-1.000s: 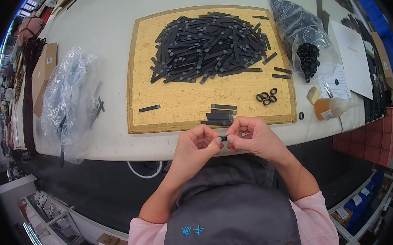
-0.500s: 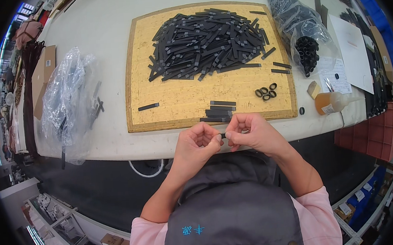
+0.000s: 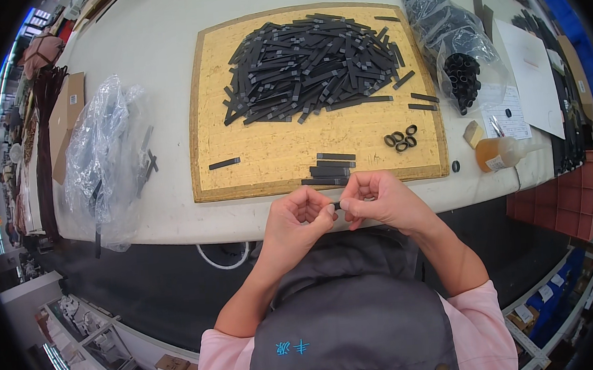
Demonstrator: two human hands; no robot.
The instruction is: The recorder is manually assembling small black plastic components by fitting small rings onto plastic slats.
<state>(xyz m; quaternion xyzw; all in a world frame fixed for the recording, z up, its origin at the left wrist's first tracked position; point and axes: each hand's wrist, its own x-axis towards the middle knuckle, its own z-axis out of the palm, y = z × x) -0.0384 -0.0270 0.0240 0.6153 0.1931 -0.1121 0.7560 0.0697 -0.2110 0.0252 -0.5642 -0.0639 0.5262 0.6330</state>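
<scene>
Just in front of the yellow board (image 3: 282, 176), my left hand (image 3: 299, 220) and my right hand (image 3: 383, 201) meet at the table's near edge. Between their thumbs and fingers they pinch a small black strip (image 3: 337, 205), mostly covered by the fingertips. Whether it is bent into a loop cannot be seen. Several flat black strips (image 3: 336, 163) lie in a short row right behind my hands. Farther back rises a big pile of black strips (image 3: 312, 67) with greyish ends. A few small black rings (image 3: 399, 136) sit at the board's right side.
A clear bag of black rings (image 3: 463, 77) lies right of the board. Near it are a bottle of amber liquid (image 3: 497, 154), a small beige block (image 3: 473, 135) and paper sheets (image 3: 531, 76). On the left, a crumpled clear plastic bag (image 3: 99, 164) hangs over the table edge.
</scene>
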